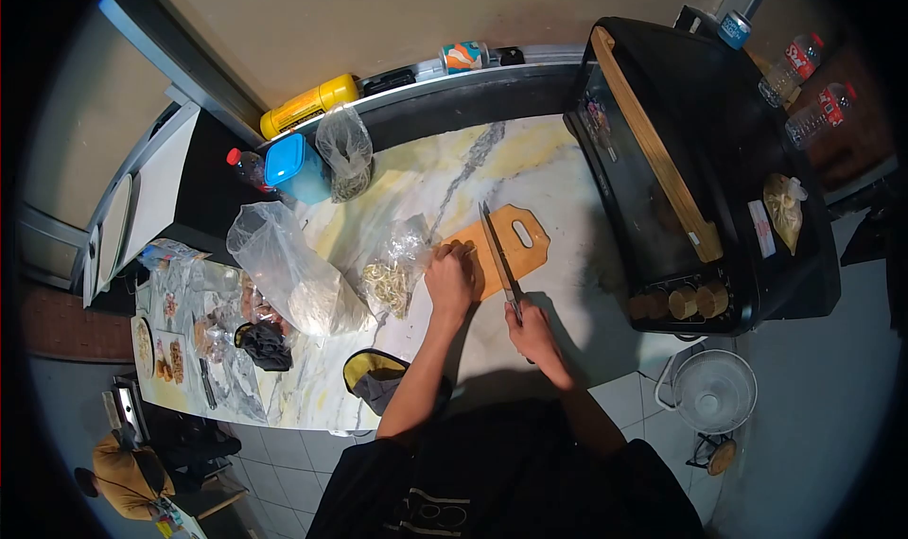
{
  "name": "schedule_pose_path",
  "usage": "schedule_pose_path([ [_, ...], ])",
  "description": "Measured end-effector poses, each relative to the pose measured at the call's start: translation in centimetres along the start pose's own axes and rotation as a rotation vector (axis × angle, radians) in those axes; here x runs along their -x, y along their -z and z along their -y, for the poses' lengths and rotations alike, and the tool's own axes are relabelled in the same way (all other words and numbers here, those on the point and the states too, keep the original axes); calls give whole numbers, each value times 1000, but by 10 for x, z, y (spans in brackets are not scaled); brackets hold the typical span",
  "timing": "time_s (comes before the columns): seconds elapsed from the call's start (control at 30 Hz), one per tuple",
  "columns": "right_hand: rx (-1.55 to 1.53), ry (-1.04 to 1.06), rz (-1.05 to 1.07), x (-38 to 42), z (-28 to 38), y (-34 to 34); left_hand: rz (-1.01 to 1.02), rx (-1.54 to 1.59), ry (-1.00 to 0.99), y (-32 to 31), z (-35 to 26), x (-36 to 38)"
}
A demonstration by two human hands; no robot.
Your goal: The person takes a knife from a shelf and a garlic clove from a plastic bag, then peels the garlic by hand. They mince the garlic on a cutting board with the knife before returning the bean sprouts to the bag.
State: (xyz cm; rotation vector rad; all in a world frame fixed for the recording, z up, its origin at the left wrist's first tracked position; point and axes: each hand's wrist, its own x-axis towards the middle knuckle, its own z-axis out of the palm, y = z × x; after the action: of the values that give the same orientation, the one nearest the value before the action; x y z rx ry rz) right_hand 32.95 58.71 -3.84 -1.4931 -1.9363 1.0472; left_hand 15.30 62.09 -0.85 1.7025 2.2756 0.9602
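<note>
An orange cutting board (532,255) with a handle slot lies on the marble-patterned table (397,184). My right hand (532,331) is closed round the handle of a long knife (499,251), whose blade points away from me over the board. At the board's left edge rests my left hand (450,274), fingers curled; what they hold, if anything, is hidden. Just left of it are a clear plastic bag (409,241) and a bag of bean sprouts (386,286).
A black oven (662,180) stands right of the board. Further left are a bag of white powder (317,298), a blue-lidded container (295,165) and a dark cloth item (374,378) near the front edge. A person (128,473) sits at far lower left.
</note>
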Motion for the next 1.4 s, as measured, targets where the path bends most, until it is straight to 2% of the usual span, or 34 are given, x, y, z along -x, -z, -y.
schedule_pose_path([
  [0.07,2,8,-7,-1,2,2,53,24,-24,0,1,-1],
  [0.17,-49,-97,51,-1,12,7,99,70,-83,2,-1,0],
  [0.23,10,11,-15,-1,9,4,93,93,-122,2,0,0],
  [0.4,45,43,-39,-1,5,0,72,205,-163,4,4,2],
  [0.77,88,62,-70,-1,19,-1,28,274,-13,-6,7,7],
  [0.9,72,-13,16,-2,22,0,45,324,32,-4,6,7],
  [1.13,112,-112,87,1,33,4,53,289,24,3,0,5],
  [1.23,159,-113,58,4,33,0,71,260,59,4,-2,5],
  [1.3,166,-123,69,3,35,1,40,270,-3,2,1,5],
  [1.4,181,-123,85,1,36,3,45,258,9,1,4,4],
])
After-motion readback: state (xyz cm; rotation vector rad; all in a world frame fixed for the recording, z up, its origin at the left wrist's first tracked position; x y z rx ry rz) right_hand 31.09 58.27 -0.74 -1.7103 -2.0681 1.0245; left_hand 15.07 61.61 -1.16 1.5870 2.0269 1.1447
